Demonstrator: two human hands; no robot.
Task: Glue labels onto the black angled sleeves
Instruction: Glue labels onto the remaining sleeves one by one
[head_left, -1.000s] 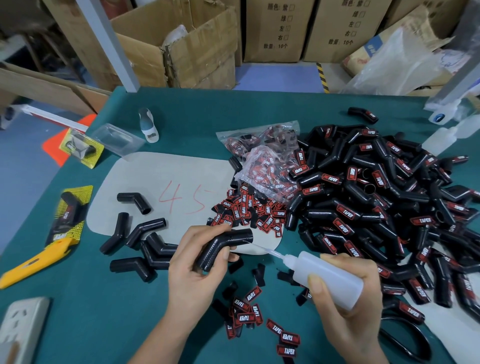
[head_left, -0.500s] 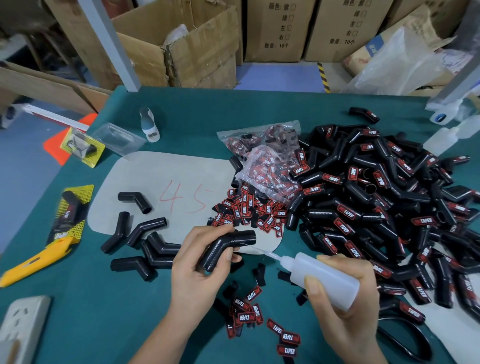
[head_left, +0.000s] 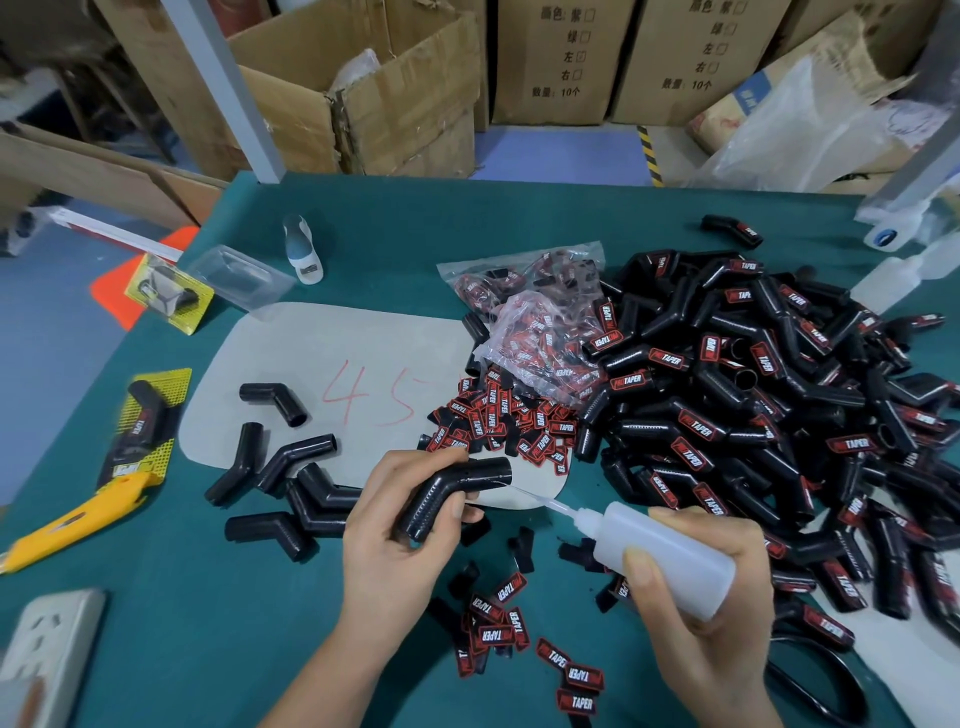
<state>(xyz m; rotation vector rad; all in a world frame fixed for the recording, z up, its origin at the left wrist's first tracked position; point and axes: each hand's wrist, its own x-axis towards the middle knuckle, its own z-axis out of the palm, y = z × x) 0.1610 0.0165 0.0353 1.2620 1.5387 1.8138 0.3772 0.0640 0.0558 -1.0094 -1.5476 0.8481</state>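
Gluing step: left hand (head_left: 400, 540) curls its grip round a bare black angled sleeve (head_left: 451, 491) just left of the glue bottle (head_left: 670, 564) squeezed by right hand (head_left: 711, 613), nozzle seemingly touching; next, press on a label (head_left: 511, 587).

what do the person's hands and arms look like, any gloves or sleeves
Both are bare. The left hand and the right hand wear no gloves, and no rings or watch show. Both forearms are uncovered as far as the bottom edge of the frame, so no sleeve is in view. The fingernails are short and unpainted.
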